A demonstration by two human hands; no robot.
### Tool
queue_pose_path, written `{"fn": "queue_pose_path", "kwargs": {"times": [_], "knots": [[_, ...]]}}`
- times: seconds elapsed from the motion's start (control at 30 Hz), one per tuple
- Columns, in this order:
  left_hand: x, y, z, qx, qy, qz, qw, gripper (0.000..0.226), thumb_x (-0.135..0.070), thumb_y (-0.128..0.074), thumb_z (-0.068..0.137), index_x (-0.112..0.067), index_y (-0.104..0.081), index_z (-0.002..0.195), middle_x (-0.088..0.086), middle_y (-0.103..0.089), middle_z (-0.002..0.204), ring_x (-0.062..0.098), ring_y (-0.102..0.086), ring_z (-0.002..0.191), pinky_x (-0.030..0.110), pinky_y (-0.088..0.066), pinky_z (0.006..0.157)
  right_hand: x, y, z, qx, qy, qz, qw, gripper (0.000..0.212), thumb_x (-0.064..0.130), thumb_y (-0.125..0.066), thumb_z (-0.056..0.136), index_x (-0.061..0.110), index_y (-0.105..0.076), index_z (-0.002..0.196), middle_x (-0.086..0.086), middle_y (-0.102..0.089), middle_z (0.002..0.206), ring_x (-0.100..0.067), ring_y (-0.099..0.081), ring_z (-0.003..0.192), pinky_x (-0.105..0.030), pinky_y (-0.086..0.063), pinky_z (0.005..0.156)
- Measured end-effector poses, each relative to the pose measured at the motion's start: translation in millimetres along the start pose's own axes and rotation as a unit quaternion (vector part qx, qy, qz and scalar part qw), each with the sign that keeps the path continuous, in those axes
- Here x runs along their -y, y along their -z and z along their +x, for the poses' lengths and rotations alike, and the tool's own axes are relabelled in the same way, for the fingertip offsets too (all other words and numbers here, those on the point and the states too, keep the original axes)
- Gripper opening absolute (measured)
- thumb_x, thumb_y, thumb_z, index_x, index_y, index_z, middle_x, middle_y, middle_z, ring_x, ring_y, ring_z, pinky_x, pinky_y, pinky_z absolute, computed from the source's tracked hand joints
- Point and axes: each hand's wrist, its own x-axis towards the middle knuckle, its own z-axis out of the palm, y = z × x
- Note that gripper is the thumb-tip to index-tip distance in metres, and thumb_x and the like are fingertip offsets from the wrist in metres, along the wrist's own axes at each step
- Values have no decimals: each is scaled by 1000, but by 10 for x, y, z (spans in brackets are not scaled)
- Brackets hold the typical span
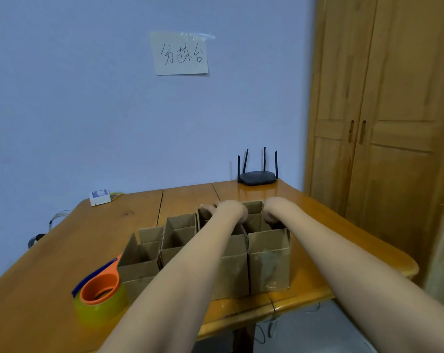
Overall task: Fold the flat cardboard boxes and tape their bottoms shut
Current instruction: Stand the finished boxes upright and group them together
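Blue wall with a handwritten paper note (181, 53), wooden wardrobe (384, 128) at right, glossy wooden table (63, 250). Router (258, 177) and small white box (100, 197) at the far edge. Folded cardboard boxes (180, 240) stand open-topped in a tight cluster mid-table, likely parked together as finished. Tape dispenser (101, 294) sits just left, within reach. Left hand (231, 212) and right hand (273, 215) both curl over the far box (254, 212) rim (steadying or nudging it, I judge).
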Motion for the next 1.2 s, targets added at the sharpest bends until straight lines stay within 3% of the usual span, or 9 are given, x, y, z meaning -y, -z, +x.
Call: {"fn": "queue_pose_path", "kwargs": {"times": [0.17, 0.23, 0.3, 0.53, 0.7, 0.9, 0.97, 1.1, 1.2], "knots": [[-40, 42, -254, -19, 31, -6, 999, 72, -16, -38, 97, -8, 0, 157, 19, -12, 163, 40, -8, 150, 69, 7, 114, -9, -28, 23, -27, -10, -6, 1000, 20, 5, -51, 98, 0, -63, 114, -7, -51, 86, -20, -54, 75, -26, -45, 79], [-47, 63, -322, -23, 30, -3, 999, 72, -17, -38, 97, -9, 2, 157, 19, -7, 163, 39, -3, 150, 69, 6, 114, -36, -54, 38, -38, -13, 23, 999, 35, 4, -52, 98, 1, -55, 132, -9, -56, 110, -20, -55, 84, -27, -48, 84], [-52, 67, -343, -28, 28, 0, 999, 71, -18, -38, 98, -9, -2, 157, 19, -4, 164, 39, 0, 150, 70, 6, 113, -50, -69, 45, -53, -18, 61, 997, 49, 4, -54, 97, 3, -43, 144, -11, -52, 137, -21, -53, 95, -28, -49, 91], [119, 50, -356, -78, 3, -25, 997, 53, -24, -43, 98, -7, -36, 148, 23, -27, 157, 41, -20, 146, 73, -3, 112, 5, -142, 115, -71, -45, 167, 982, 44, 12, -56, 96, 4, -51, 139, -11, -59, 124, -22, -61, 100, -28, -51, 78], [976, 161, -428, -142, 103, -124, 977, 49, -19, -45, 94, -7, -45, 141, 22, -42, 145, 40, -39, 135, 63, -26, 112, -13, -20, 82, -63, -40, 199, 977, 34, 24, -56, 99, 7, -58, 128, -10, -65, 114, -19, -60, 82, -28, -47, 60], [2066, -158, -597, -115, 214, -166, 956, 23, -15, -54, 88, -5, -62, 107, 14, -61, 108, 29, -59, 91, 40, -53, 84, 55, 7, -32, -43, -66, 160, 984, 13, 22, -55, 101, 10, -60, 103, -6, -62, 126, -17, -57, 94, -27, -52, 92], [2144, -220, -818, -59, 199, -158, 965, 21, -10, -52, 95, -3, -60, 113, 11, -57, 99, 23, -57, 84, 33, -51, 79, 48, -17, -10, -55, -66, 143, 986, 19, 17, -53, 101, 9, -62, 115, -4, -60, 127, -16, -54, 95, -26, -49, 97], [2227, -384, -851, -8, 173, -162, 972, 26, -3, -50, 96, 4, -59, 119, 18, -62, 105, 31, -64, 100, 40, -54, 94, 25, -84, -14, -74, -74, 128, 986, 36, 8, -49, 100, 4, -54, 135, -11, -56, 135, -21, -60, 112, -27, -48, 96], [2213, -456, -848, -46, 161, -135, 976, 17, 0, -50, 95, -1, -60, 108, 10, -52, 82, 22, -58, 78, 31, -54, 81, 48, -106, -45, -87, -66, 138, 984, 39, 4, -49, 99, 3, -50, 138, -11, -54, 137, -22, -59, 121, -26, -48, 97]]}}
